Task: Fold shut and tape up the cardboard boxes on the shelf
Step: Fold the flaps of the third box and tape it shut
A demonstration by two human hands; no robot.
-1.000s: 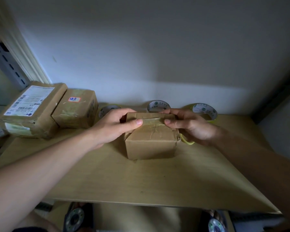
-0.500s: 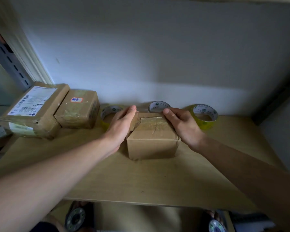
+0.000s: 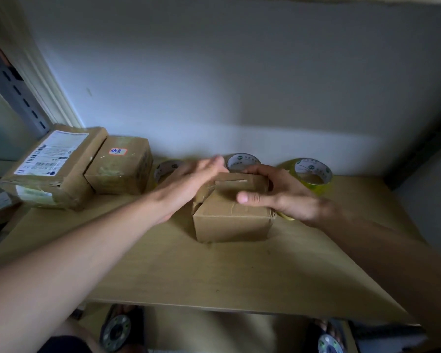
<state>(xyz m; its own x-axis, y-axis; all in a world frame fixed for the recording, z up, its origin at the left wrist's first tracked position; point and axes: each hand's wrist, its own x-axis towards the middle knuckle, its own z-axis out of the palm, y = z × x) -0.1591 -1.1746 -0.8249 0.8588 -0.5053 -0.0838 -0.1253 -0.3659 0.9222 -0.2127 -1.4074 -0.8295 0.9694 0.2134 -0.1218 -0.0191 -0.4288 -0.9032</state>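
A small cardboard box [image 3: 229, 222] stands in the middle of the wooden shelf [image 3: 214, 273], its top flaps folded down with tape across them. My left hand [image 3: 194, 179] is blurred, its fingers straight and flat against the box's far left top edge. From the right, my right hand [image 3: 285, 197] holds the box: the thumb presses on the top and the fingers curl over the far right corner. A yellow tape edge [image 3: 287, 217] shows under the right hand beside the box.
Two taped boxes sit at the back left, a large labelled one [image 3: 54, 166] and a smaller one [image 3: 120, 169]. Three tape rolls stand against the wall: left [image 3: 167, 169], middle [image 3: 242, 161], right [image 3: 313, 174]. An upright post [image 3: 15, 87] stands left.
My left hand has slid along the box's far left edge with flat fingers. My right hand has moved from the far edge onto the top, thumb now near the front.
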